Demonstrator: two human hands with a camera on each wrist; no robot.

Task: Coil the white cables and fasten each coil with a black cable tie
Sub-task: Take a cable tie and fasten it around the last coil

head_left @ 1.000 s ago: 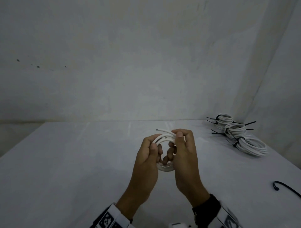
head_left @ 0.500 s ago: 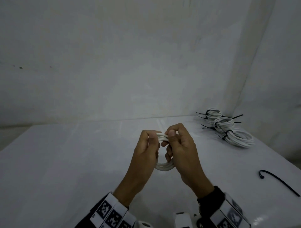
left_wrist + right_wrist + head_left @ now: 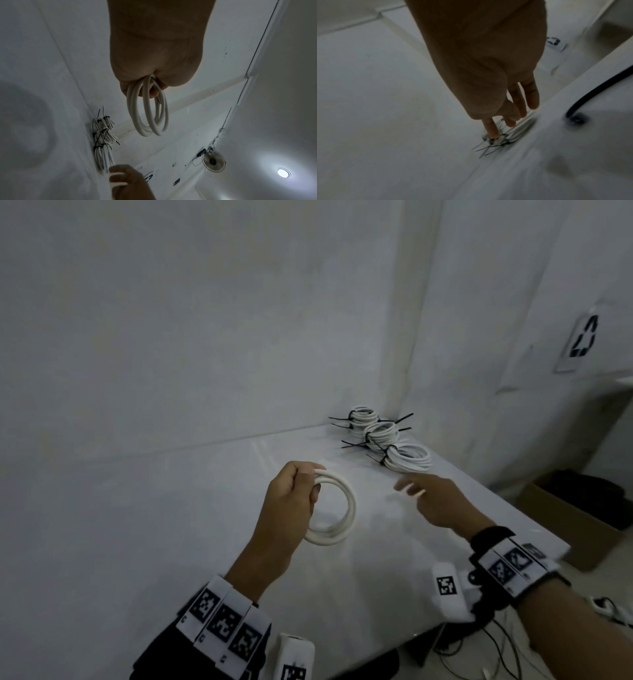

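My left hand (image 3: 305, 487) grips a small white cable coil (image 3: 346, 508) by its left side and holds it upright above the white table (image 3: 171, 525). No tie shows on it. In the left wrist view the coil (image 3: 147, 115) hangs from the left hand's (image 3: 154, 86) curled fingers. My right hand (image 3: 411, 489) is off the coil, to its right, blurred, with straight fingers that hold nothing. The right wrist view shows those fingers (image 3: 530, 97) stretched out over the table, and a black cable tie (image 3: 590, 94) lies to their right.
Three tied white coils (image 3: 387, 436) with black tie tails lie at the table's back right corner by the wall, just beyond my right hand. The table's right edge (image 3: 513, 508) runs close by. A cardboard box (image 3: 582, 518) stands on the floor past it.
My right hand has let go of the coil and swung right, towards the tied coils. The left hand alone now holds the coil. The head view has turned right.
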